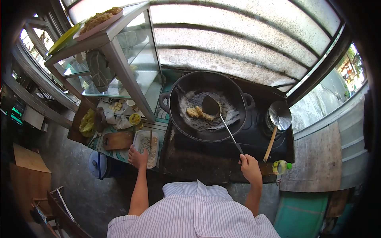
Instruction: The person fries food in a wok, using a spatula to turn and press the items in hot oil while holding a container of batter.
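Observation:
My right hand (251,169) is closed around the dark handle of a wok spatula (211,106). The spatula's broad blade is inside a large black wok (174,123), touching or just beside golden fried pieces (197,113) in bubbling oil. At the left, my left hand (137,158) grips the near left rim of a white plastic tub (155,139). Pale batter or mix lies in the tub, and a thin brown stick or utensil handle (151,139) stands in it. Some of my left fingers are hard to make out against the rim.
A skimmer (280,115) with a wooden handle rests on the right burner, near a green-capped bottle (281,167). A wooden board (118,140) and a yellow-topped cup (135,119) sit left of the wok. A glass cabinet (139,59) carries a plate of fried food (101,20).

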`<state>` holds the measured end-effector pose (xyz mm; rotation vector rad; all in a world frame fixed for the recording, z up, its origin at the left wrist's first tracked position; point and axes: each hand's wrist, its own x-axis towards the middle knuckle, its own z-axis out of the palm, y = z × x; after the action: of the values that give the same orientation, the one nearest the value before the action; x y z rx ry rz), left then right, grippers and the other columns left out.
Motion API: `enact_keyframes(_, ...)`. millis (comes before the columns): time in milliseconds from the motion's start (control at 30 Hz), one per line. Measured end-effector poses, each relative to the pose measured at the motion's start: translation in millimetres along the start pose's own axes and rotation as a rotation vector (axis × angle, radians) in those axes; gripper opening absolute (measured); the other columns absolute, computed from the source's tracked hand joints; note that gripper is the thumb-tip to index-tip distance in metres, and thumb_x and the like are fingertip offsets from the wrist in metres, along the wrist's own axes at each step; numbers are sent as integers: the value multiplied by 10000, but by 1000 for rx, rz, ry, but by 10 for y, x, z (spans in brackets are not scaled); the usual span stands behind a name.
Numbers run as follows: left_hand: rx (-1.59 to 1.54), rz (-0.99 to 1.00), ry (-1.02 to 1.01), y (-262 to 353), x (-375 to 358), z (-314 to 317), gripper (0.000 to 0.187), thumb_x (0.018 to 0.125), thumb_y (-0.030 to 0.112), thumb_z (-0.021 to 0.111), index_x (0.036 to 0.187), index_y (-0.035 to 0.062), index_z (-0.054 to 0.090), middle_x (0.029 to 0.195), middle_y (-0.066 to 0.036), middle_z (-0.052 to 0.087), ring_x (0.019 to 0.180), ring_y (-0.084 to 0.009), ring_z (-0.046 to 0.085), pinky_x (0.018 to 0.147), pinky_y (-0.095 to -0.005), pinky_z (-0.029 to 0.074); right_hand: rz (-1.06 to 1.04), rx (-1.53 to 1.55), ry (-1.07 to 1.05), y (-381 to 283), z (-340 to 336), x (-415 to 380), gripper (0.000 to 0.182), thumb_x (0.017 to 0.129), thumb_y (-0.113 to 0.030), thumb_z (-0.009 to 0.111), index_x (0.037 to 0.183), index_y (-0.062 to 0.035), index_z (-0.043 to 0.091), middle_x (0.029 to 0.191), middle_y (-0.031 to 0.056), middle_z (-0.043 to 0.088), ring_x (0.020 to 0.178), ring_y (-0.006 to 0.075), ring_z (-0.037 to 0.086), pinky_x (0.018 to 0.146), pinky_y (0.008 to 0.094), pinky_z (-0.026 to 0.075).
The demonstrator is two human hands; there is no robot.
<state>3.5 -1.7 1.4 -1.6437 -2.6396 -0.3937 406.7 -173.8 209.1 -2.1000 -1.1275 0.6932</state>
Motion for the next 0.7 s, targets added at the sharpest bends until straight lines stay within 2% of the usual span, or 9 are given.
enact_keyframes(67,-6,-2,-13,0,-5,11,687,758,440,671,1303,117,404,1231,-118,492,1162,-301,459,943,-465,349,154,16,-76,-74,-110,-30,348,946,-245,504,754,36,579,597,165,541,529,226,522,535,354,396)
enact_keyframes(400,-1,4,2,-5,-3,10,691,756,434,674,1304,113,402,1226,-117,496,1158,-303,462,941,-464,352,108,-37,-93,-73,-95,9,345,945,-239,504,750,36,576,596,170,544,531,236,533,540,353,402)
enact_keyframes(467,-1,10,4,-4,-3,22,693,754,433,675,1304,112,402,1226,-116,497,1157,-302,463,939,-464,354,29,9,-42,-34,-47,24,358,952,-244,491,732,29,560,562,122,496,510,184,483,523,337,382)
enact_keyframes(700,21,4,5,-13,0,41,689,758,431,672,1308,115,402,1231,-114,494,1161,-300,461,933,-463,362,34,4,-27,-111,-60,36,360,952,-240,489,726,31,558,575,142,501,519,205,487,536,346,388)
